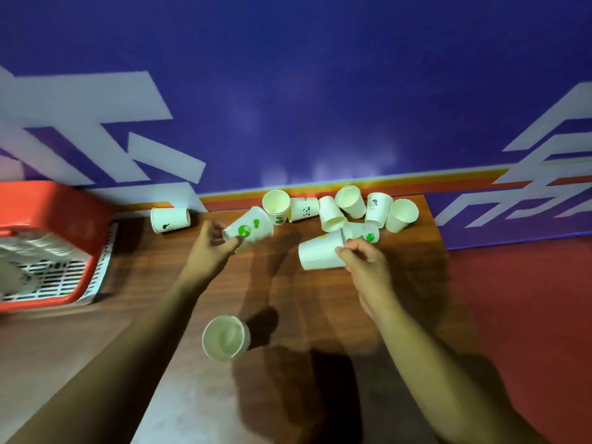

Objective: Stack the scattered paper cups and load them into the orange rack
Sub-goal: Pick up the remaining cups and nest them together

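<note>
Several white paper cups lie scattered along the far edge of the wooden table. My left hand grips a cup with green marks, tilted on its side. My right hand holds a plain white cup lying sideways, with another green-marked cup right behind it. A heap of cups lies beyond both hands. One cup lies alone at the far left. An upright cup stands near me. The orange rack sits at the left, with stacked cups inside it.
A purple wall with pale stripes rises right behind the table. A white slotted panel lies under the rack's right side. To the right of the table is red floor. Bare wood lies between my forearms.
</note>
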### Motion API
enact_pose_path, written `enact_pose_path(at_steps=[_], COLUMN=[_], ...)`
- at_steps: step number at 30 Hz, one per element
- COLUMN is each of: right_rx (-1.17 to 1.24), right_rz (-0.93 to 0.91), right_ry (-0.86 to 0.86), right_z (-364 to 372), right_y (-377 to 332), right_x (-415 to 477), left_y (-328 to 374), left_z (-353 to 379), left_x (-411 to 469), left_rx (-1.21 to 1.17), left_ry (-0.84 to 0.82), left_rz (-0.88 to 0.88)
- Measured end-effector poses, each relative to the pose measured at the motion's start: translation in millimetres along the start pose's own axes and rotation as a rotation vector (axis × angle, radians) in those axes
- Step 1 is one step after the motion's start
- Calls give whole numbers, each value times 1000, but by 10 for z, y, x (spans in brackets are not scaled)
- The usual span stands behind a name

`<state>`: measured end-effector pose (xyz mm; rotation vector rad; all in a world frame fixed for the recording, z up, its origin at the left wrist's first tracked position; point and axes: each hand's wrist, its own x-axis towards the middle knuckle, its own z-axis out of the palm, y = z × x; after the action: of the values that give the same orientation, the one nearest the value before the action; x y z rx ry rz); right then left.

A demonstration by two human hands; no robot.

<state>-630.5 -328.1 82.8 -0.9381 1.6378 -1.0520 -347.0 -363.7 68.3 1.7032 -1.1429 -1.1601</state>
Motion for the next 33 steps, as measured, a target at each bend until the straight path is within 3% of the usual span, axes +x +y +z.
enact_pose_path(at_steps=[9, 18, 20, 24, 29, 33], right_rx=[-174, -814, -877, -711, -5, 110], right_rz=[-143, -515, -494, -378, -1, 30], right_ry=[-388, -395, -379, -334, -292, -276], right_z=[913, 1504, 1544, 1520, 1436, 1429], right_y=[-76, 339, 456, 488, 168, 134], right_x=[-1240, -1624, -1636, -1641, -1694, -1640], left_y=[-501, -796, -827, -808, -715, -701], left_z=[-807, -1318, -1347, -1303, -1124, -957], left_x=[-637, -1044, -1112, -1245, -1421, -1479], left_rx=[-453, -591, -568, -485, -395, -237], left_ry=[54, -44, -96, -217, -352, -482], left_rz=[-163, -140, -124, -90, -12, 36])
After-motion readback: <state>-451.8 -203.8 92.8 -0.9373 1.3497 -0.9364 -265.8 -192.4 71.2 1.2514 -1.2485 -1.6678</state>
